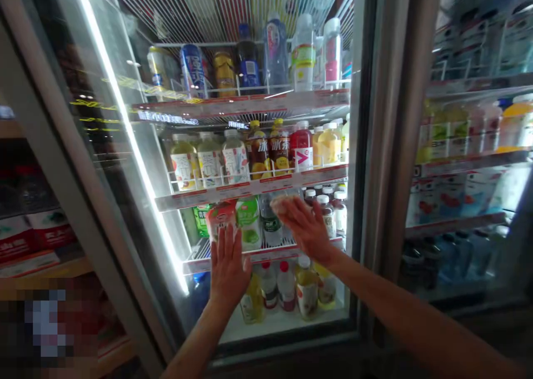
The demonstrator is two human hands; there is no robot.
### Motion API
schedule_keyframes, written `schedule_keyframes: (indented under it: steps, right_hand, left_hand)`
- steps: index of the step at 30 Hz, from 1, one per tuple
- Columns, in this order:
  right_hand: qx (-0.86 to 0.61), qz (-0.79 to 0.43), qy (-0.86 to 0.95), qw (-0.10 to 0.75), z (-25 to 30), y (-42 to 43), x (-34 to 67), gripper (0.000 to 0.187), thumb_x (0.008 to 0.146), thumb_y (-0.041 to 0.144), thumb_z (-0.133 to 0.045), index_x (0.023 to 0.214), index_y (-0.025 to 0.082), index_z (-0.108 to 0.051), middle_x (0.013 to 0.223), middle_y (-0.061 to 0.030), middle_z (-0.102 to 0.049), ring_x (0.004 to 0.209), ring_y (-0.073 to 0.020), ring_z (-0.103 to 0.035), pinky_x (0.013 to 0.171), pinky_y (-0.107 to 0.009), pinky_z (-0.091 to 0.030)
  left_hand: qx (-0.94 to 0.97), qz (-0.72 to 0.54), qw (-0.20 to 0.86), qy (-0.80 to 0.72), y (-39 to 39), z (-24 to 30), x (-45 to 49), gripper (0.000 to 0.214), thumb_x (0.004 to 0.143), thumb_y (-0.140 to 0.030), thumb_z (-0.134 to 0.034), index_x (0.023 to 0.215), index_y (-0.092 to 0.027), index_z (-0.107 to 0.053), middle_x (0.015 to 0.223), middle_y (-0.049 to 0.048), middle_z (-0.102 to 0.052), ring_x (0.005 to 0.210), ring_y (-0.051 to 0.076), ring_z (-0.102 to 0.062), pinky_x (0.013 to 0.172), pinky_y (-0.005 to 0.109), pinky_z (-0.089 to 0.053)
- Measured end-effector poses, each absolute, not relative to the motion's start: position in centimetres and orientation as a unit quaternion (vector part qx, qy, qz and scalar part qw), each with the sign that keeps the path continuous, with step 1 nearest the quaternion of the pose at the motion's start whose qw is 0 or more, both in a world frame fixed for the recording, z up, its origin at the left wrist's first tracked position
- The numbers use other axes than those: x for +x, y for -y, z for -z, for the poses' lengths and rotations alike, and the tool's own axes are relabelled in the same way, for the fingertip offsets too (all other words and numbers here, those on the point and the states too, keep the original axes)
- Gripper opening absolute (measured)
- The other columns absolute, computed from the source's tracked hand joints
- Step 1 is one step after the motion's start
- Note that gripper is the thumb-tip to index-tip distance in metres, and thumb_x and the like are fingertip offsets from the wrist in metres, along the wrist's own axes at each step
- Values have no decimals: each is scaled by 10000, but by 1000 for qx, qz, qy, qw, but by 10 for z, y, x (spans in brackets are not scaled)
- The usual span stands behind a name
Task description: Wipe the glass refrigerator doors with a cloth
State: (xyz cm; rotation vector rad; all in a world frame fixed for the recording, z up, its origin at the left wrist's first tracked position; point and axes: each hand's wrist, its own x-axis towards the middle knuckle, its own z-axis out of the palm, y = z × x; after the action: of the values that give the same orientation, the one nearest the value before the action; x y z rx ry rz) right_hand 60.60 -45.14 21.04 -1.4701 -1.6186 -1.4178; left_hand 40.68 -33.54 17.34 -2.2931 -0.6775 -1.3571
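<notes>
My right hand is pressed against the glass door of a lit drinks fridge, its fingers over a pale, crumpled cloth. The cloth lies at the level of the lower shelf of bottles, just in front of a clear bottle with a dark green label. To the left, my left hand is spread with its fingers pointing up, and it seems to rest flat on the glass. Behind its fingertips stands a red-and-white package, with a green-and-white package beside it.
Shelves behind the glass hold cans and bottles, among them a blue can and a red drink bottle. A bright light strip runs down the left. The metal door frame separates another stocked fridge on the right. Shelves with goods stand at left.
</notes>
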Motion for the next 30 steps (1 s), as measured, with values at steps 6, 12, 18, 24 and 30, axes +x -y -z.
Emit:
schedule_keyframes:
  steps: [6,12,18,24,30]
  right_hand:
    - [-540,533,596,263,-190,468,611,423,863,120,-414,1258,224,-523,1371,-38,-476,1395,-195,-177,1156,-475,-81]
    - [-560,561,542,279,-180,496,650,445,864,109,-404,1278,241,-498,1421,-58,-408,1380,-207,-227,1143,-482,-143]
    - [-591,543,497,329,-136,520,670,645,830,60,-399,1433,232,-246,1532,-89,-112,1387,-295,-177,1031,-507,-372]
    - [-604,510,518,326,-116,533,678,663,857,74,-405,1443,293,-187,1512,-69,-205,1370,-275,-247,1004,-511,-420]
    - [-575,534,493,376,-166,507,674,656,865,76,-392,1448,285,-175,1528,-50,-141,1391,-285,-167,1070,-533,-333]
  left_hand:
    - [-820,485,208,223,346,-167,411,746,798,-153,-483,1446,-198,-117,1522,122,-108,1398,291,-91,1102,514,-232]
    - [-840,464,225,170,369,-157,436,628,775,-124,-480,1380,-177,-322,1480,111,-275,1392,255,-154,1123,480,-205]
    - [-842,464,191,199,386,-153,463,577,782,-151,-486,1350,-170,-385,1479,122,-269,1390,266,-157,1115,485,-226]
    - [-837,472,192,201,389,-150,467,563,788,-159,-473,1346,-158,-393,1483,123,-253,1395,265,-131,1114,491,-221]
    - [-832,475,199,207,389,-147,468,552,782,-142,-470,1331,-159,-415,1472,112,-283,1395,254,-139,1117,478,-216]
